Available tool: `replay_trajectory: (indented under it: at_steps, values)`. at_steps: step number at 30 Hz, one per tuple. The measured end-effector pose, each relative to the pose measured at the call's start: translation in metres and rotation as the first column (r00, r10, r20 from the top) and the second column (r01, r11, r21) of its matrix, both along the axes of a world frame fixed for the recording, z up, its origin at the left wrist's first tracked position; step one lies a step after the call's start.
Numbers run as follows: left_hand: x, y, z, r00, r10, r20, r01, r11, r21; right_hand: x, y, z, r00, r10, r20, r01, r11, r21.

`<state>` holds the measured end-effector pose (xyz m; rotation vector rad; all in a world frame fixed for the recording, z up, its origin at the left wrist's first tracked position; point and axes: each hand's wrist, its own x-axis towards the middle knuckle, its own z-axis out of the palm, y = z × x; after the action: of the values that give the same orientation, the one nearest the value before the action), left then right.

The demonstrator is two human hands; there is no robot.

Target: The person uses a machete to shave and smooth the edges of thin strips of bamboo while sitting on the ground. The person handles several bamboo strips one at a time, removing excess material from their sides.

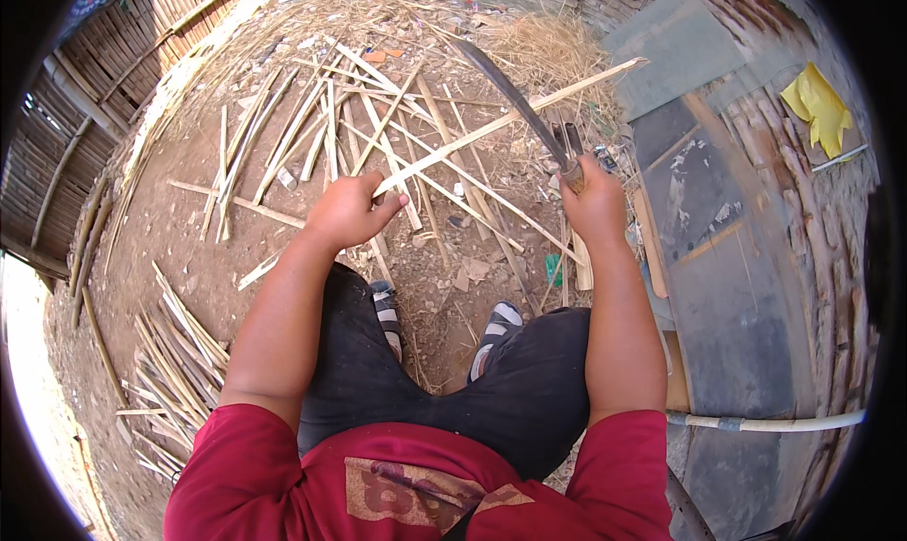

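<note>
A long pale split-wood strip point(487, 133) is gripped near its lower end by my left hand point(354, 208), fingers closed around it. It slants up to the right across the view. My right hand point(595, 203) is wrapped around the handle of a machete point(505, 85) with a long, dark, slightly curved blade. The blade points up and to the left and crosses the strip in view; whether they touch I cannot tell. Just above my right hand, a dark upright piece point(571, 137) shows beside the handle; its kind is unclear.
Many loose strips point(331, 130) lie scattered on the dirt ground ahead. A heap of strips point(175, 361) lies at my left. Straw point(548, 54) is piled at the far side. Dark boards point(737, 305), stacked poles point(822, 229) and a yellow sheet point(818, 109) are at my right.
</note>
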<state>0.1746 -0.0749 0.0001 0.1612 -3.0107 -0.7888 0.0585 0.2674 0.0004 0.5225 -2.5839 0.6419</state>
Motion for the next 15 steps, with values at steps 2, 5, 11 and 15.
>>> replay_trajectory:
  at_steps: [2, 5, 11, 15]
  values:
    - [-0.003, 0.002, -0.002, 1.0, -0.027, -0.007, 0.027, 1.0, -0.015, 0.011, -0.008, -0.001, 0.995, 0.089, 0.053, -0.096, 0.985, 0.141]
    - [-0.002, 0.003, 0.0, 0.999, -0.054, 0.005, 0.054, 0.998, -0.008, 0.031, -0.029, 0.007, 0.964, 0.255, 0.073, -0.265, 0.934, 0.241]
    - [0.003, -0.007, 0.0, 0.999, -0.023, -0.024, 0.025, 0.993, 0.119, 0.021, -0.002, 0.015, 0.972, 0.211, 0.102, -0.174, 0.941, -0.29]
    - [0.002, -0.009, -0.002, 0.997, -0.055, -0.052, 0.058, 0.997, 0.058, 0.011, 0.014, 0.012, 0.993, 0.111, 0.039, -0.08, 0.883, -0.462]
